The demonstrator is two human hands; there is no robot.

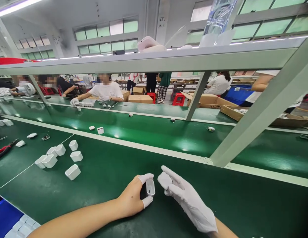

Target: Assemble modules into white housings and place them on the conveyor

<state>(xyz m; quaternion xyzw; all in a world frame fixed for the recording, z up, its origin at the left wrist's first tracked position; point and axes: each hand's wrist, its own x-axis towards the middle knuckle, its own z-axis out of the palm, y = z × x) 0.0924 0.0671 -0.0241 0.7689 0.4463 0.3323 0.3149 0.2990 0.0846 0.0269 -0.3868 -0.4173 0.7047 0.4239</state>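
Note:
My left hand (134, 196), bare except for white finger cots, pinches a small white plastic shell (150, 187) just above the green work surface (99, 185). My right hand (186, 198), in a white glove, holds a small white rounded piece (165, 180) right beside the shell, almost touching it. Both hands are closed on their parts. Several more white shells (62, 157) lie loose on the surface to the left.
A green conveyor belt (154, 132) with scattered small white parts runs behind a pale rail. A slanted grey frame post (255, 119) and overhead shelf cross the view. Red-handled pliers (5, 149) lie far left. Other workers sit across the belt; cardboard boxes stand beyond.

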